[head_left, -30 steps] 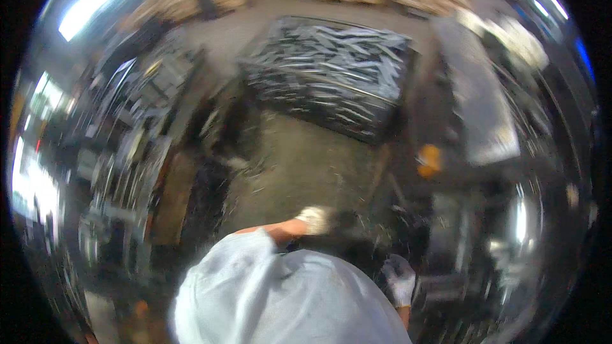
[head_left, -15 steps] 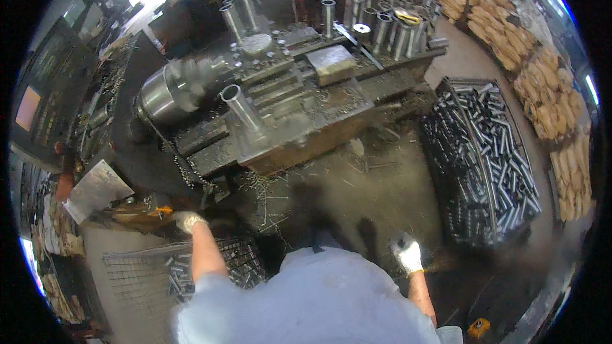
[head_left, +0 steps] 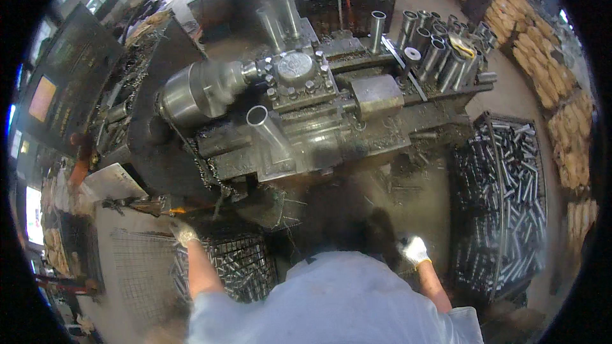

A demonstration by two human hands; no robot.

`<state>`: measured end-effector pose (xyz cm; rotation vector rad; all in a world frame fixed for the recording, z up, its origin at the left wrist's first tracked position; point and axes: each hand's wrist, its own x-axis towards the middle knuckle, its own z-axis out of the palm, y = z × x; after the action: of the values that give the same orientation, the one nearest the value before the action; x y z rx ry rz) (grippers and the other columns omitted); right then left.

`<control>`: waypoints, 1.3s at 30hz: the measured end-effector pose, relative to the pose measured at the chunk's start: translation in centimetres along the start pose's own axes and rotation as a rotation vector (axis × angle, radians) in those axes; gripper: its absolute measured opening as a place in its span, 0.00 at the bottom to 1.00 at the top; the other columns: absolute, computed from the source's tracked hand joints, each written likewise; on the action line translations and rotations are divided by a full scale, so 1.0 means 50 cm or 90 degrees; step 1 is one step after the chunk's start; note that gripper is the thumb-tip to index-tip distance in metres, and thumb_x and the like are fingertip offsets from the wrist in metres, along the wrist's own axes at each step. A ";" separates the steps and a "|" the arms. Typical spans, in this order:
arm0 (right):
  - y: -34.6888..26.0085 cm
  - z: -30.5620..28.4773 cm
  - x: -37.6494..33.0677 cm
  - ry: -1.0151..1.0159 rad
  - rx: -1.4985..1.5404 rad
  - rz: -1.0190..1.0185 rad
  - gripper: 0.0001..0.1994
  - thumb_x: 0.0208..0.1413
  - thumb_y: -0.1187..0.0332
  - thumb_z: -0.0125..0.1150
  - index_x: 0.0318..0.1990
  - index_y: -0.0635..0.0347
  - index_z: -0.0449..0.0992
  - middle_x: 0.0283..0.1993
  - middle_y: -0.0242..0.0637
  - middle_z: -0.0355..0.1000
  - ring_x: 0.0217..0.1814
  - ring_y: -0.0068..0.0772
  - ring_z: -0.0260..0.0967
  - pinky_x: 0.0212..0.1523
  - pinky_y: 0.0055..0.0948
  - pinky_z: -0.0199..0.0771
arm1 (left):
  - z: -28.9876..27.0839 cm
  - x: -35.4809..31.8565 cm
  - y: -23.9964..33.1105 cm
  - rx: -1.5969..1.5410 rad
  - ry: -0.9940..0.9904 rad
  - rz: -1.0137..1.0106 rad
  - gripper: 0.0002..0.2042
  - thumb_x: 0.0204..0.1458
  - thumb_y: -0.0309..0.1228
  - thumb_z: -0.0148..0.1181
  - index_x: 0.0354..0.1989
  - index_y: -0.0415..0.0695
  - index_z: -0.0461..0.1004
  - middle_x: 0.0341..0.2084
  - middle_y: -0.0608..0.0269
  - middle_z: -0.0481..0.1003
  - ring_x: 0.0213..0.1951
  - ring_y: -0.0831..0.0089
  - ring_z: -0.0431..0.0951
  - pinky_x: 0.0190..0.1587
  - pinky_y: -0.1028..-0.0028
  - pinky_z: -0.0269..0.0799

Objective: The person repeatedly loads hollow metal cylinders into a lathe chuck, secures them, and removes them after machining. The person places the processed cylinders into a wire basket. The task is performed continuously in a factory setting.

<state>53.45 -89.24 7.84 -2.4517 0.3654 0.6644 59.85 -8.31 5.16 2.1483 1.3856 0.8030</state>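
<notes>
Two gloved hands, yours, are well apart: your left hand (head_left: 185, 234) by the wire basket (head_left: 137, 261) holding metal tubes (head_left: 245, 269), your right hand (head_left: 415, 250) between lathe (head_left: 306, 124) and tube-filled crate (head_left: 503, 204). I cannot tell whether either is spread or pinching anything.

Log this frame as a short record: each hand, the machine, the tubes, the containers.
Left hand: gloved, near the wire basket; grip unclear
Right hand: gloved, apart from the machine; grip unclear
Machine: lathe with bright chuck
Tubes: upright metal tubes grouped at the lathe's right end
Containers: wire basket at lower left, dark bin at right, both holding small metal pieces
</notes>
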 end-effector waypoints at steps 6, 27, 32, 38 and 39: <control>-0.011 -0.068 0.126 -0.007 -0.067 -0.081 0.20 0.55 0.54 0.65 0.52 0.50 0.83 0.47 0.48 0.82 0.51 0.57 0.79 0.53 0.49 0.79 | 0.005 0.018 -0.024 0.130 -0.070 0.119 0.31 0.71 0.49 0.44 0.70 0.34 0.64 0.67 0.35 0.67 0.66 0.45 0.69 0.68 0.59 0.64; -0.608 -0.418 0.276 0.290 0.218 -0.407 0.13 0.57 0.74 0.65 0.50 0.65 0.82 0.44 0.41 0.83 0.47 0.25 0.79 0.53 0.29 0.77 | 0.093 -0.135 0.464 -0.162 -0.164 0.158 0.35 0.60 0.42 0.60 0.75 0.43 0.59 0.58 0.37 0.76 0.60 0.41 0.75 0.62 0.56 0.69; -0.738 -0.489 0.291 0.316 0.256 -0.412 0.13 0.59 0.73 0.65 0.51 0.68 0.82 0.46 0.41 0.83 0.50 0.26 0.78 0.55 0.28 0.76 | 0.104 -0.025 0.645 -0.032 -0.341 0.120 0.41 0.58 0.40 0.60 0.80 0.51 0.48 0.62 0.37 0.73 0.65 0.42 0.72 0.65 0.55 0.67; -0.827 -0.584 0.500 0.207 0.259 -0.519 0.20 0.61 0.63 0.64 0.56 0.66 0.79 0.48 0.39 0.81 0.51 0.28 0.76 0.56 0.31 0.75 | 0.140 -0.016 0.617 -0.028 -0.360 0.127 0.39 0.58 0.30 0.58 0.79 0.52 0.51 0.62 0.41 0.74 0.64 0.46 0.74 0.64 0.59 0.70; -0.848 -0.588 0.552 0.160 0.251 -0.524 0.21 0.61 0.62 0.64 0.57 0.65 0.79 0.49 0.39 0.81 0.52 0.29 0.75 0.57 0.32 0.74 | 0.148 -0.014 0.609 -0.082 -0.351 0.169 0.37 0.59 0.27 0.57 0.79 0.48 0.52 0.61 0.44 0.76 0.63 0.54 0.76 0.63 0.65 0.70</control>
<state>104.27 -75.54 33.35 -2.0378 -0.3853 -0.0687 84.56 -21.24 19.49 2.2442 0.7621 0.3293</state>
